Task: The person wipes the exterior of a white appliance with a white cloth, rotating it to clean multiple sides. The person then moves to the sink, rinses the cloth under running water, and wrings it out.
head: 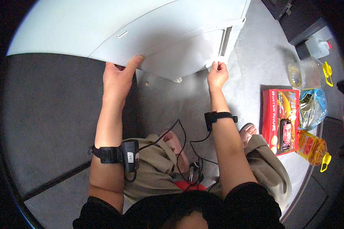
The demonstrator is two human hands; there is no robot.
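A large white panel (172,47), apparently part of an appliance, spans the top of the view, with a thin seam and a small oval badge on its face. My left hand (117,81) grips its lower edge, thumb on the face and fingers curled behind, mostly hidden. At the right corner, my right hand (218,75) pinches a small white piece (222,59) between thumb and fingers. Whether that piece is cloth or a fitting, I cannot tell. Just above it runs a narrow metal strip (225,41) set in a slot.
To the right are a red cardboard box (267,120) with a phone (286,134) on it, a bottle of oil (312,147), a plastic bag of greens (312,108), a clear plastic container (306,73) and a white jug (316,47). Black cables (178,121) hang between my forearms.
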